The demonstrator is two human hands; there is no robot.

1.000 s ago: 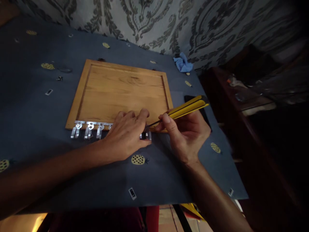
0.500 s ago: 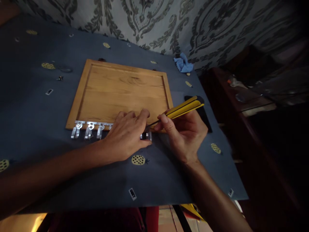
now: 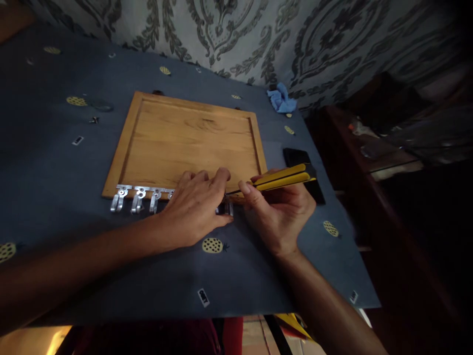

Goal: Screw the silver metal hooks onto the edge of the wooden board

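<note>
A metal hook rail [image 3: 139,194] with several silver hooks lies along the near edge of a framed wooden board [image 3: 185,143]. My left hand [image 3: 195,207] is closed over the rail's right part, its fingers bent over the board's edge and its thumb below the end hook. It hides the middle hooks. My right hand [image 3: 283,212] grips a screwdriver [image 3: 284,178] with a yellow and black handle. The handle leans low to the right, and the thin dark shaft reaches the rail's right end beside my left fingers. The exact contact of the tip is too dark to make out.
A flat black object [image 3: 293,157] lies behind my right hand. A crumpled blue cloth [image 3: 282,98] sits at the table's far right, and small metal pieces [image 3: 94,120] lie left of the board. Right of the blue tablecloth [image 3: 155,281] stands dark furniture [image 3: 342,125] holding various items.
The screwdriver's handle has tipped lower, and my right hand has shifted slightly left with it. My left hand keeps its place on the hook rail.
</note>
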